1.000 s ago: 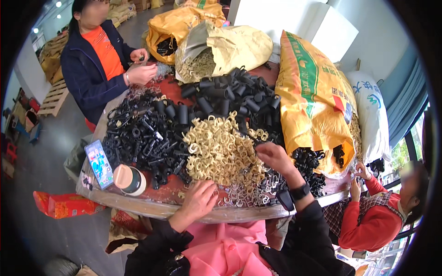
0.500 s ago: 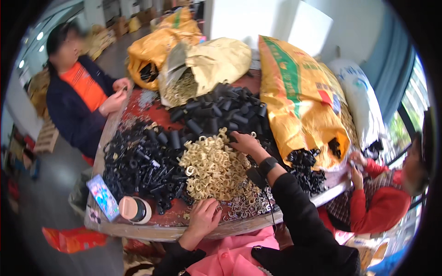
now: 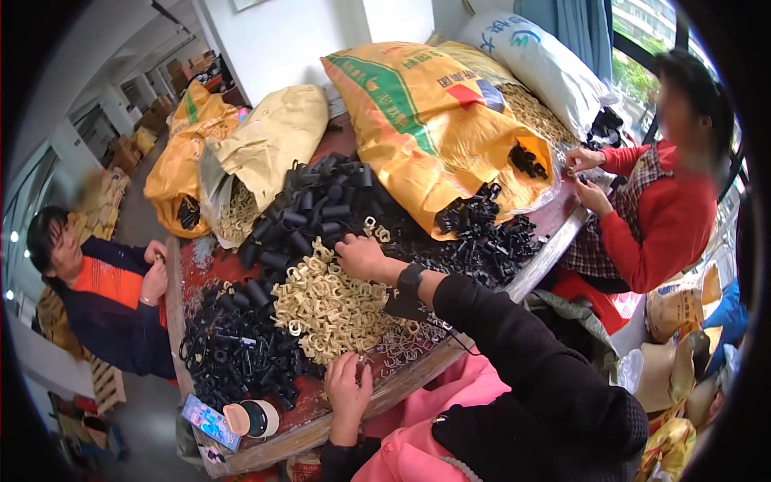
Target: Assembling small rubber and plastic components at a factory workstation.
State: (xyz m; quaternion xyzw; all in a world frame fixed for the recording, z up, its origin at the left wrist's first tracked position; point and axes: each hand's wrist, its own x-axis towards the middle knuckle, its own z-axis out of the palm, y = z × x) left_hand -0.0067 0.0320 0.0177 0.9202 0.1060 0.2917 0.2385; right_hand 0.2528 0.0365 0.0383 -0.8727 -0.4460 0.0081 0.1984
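A heap of small cream-coloured hook-shaped plastic pieces (image 3: 329, 305) lies in the middle of the table. My right hand (image 3: 361, 257) is at its far right side, fingers bent down toward the pieces and slightly apart, with no held thing visible. Near the front table edge rests my left hand (image 3: 348, 394), below the heap; its fingers are loosely bent with the thumb apart, and I make out nothing in it. Small metal clips (image 3: 409, 341) are spread between the heap and the edge. Black tubes (image 3: 317, 205) are piled beyond it, and smaller black parts (image 3: 241, 345) to its left.
A phone (image 3: 210, 420) and a lidded cup (image 3: 255, 419) stand at the front left corner. Yellow woven sacks (image 3: 434, 120) with black parts spilling out line the far side. One person (image 3: 112, 297) works at the left, another (image 3: 642, 193) at the right.
My view has swung to the right, showing more of the right-hand person. My right hand stays at the heap's far right side, and my left hand stays by the front edge.
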